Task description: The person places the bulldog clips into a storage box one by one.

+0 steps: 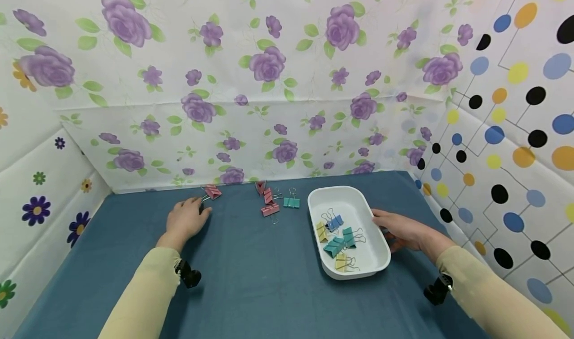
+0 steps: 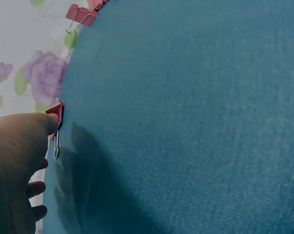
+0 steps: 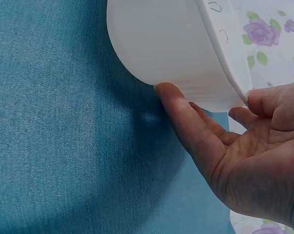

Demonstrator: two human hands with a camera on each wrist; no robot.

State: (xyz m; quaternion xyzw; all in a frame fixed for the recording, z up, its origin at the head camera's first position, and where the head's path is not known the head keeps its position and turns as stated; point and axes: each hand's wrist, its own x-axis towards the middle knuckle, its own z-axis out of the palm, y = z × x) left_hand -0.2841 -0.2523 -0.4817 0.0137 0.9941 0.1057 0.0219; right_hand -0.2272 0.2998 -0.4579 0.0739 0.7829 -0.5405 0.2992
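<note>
My left hand [image 1: 186, 220] reaches to a red binder clip [image 1: 213, 192] at the table's back edge. In the left wrist view, the thumb overlaps that clip [image 2: 59, 113], with its wire handle showing below; a firm pinch is not visible. The right hand [image 1: 403, 230] grips the right side of a white tray [image 1: 316, 195], thumb at the rim and fingers against the outer wall. Inside the tray lie several binder clips: a blue clip [image 1: 334, 223], teal clips [image 1: 334, 248] and yellow clips [image 1: 342, 262].
Between the left hand and the tray lie several red binder clips [image 1: 270, 210] and a teal clip [image 1: 291, 203]. A flowered cloth wall [image 1: 251, 129] rises behind the blue tablecloth [image 1: 251, 289]. Patterned walls flank both sides, including a dotted wall [image 1: 482, 169] at right.
</note>
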